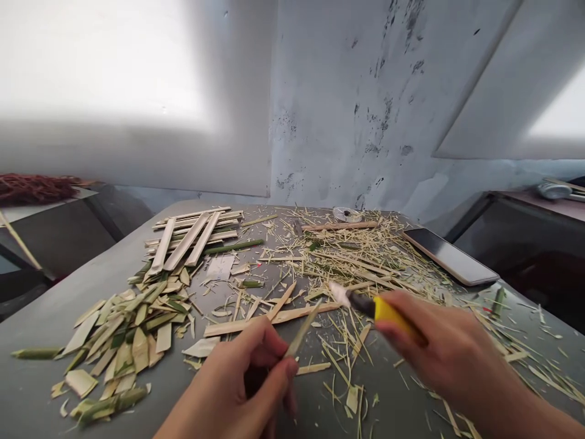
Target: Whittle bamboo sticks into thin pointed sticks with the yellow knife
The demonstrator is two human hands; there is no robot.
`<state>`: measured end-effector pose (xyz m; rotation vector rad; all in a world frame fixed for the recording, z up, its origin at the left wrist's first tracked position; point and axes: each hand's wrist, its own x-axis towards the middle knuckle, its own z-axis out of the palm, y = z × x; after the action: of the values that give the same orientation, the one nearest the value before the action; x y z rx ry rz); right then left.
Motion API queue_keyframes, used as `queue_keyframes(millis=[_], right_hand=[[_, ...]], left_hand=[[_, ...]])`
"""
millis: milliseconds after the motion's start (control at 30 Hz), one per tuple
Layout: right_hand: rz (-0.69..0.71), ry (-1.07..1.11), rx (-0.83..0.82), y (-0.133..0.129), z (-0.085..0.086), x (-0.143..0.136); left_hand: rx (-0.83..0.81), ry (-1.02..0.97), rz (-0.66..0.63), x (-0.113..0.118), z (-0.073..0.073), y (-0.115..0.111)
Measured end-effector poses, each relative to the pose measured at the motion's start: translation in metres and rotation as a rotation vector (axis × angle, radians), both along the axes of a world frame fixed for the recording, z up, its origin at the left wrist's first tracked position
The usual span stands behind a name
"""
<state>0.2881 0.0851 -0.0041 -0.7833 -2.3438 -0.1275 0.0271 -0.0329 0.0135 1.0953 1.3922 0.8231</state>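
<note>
Left fingers (274, 379) hold sliver (304, 329); right fingers (403, 350), probably knife (387, 314)

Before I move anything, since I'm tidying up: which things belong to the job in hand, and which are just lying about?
Likely the job:
yellow-handled tool, right hand
thin strip, left hand
stacked strips

Likely lying about:
phone
clear ring
reddish strands, far left

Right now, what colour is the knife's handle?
The handle is yellow and black, in the head view.
</note>
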Motion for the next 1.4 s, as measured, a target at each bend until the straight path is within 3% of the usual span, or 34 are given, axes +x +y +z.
queue_keyframes(millis=[100,267,467,633,700,800,933,1067,1167,1267,1400], right_hand=[[0.178,-0.036,-0.056,-0.019,-0.004,-0.015],[0.209,-0.108,-0.043,-0.023,-0.011,-0.022],[0.019,-0.164,0.053,-0.011,-0.015,-0.017],[-0.428,-0.176,0.194,0.024,-0.005,0.016],[-0.469,-0.141,0.192,0.028,-0.001,0.023],[-0.218,-0.069,0.125,0.015,0.000,0.013],[0.110,-0.048,-0.010,-0.013,-0.009,-0.010],[0.183,-0.084,-0.073,-0.028,-0.014,-0.020],[0.172,-0.120,-0.089,-0.028,-0.015,-0.021],[0.091,-0.147,-0.063,-0.015,-0.017,-0.015],[-0.331,-0.204,0.023,0.018,-0.016,0.008]], left_hand=[[0.080,0.125,0.030,-0.003,-0.001,0.003],[0.134,0.214,-0.011,-0.008,-0.006,0.004],[0.107,0.226,0.041,-0.007,-0.007,0.002],[0.209,0.276,-0.109,-0.004,-0.003,-0.006],[0.213,0.268,-0.095,-0.004,-0.003,-0.005],[0.156,0.227,0.010,-0.007,-0.005,0.000],[0.154,0.262,0.029,-0.010,-0.007,0.003],[0.225,0.362,-0.001,-0.012,-0.007,0.003],[0.383,0.519,-0.012,-0.015,-0.007,0.002],[0.568,0.686,-0.056,-0.017,-0.006,-0.001],[0.743,0.814,-0.169,-0.018,-0.011,-0.010]])
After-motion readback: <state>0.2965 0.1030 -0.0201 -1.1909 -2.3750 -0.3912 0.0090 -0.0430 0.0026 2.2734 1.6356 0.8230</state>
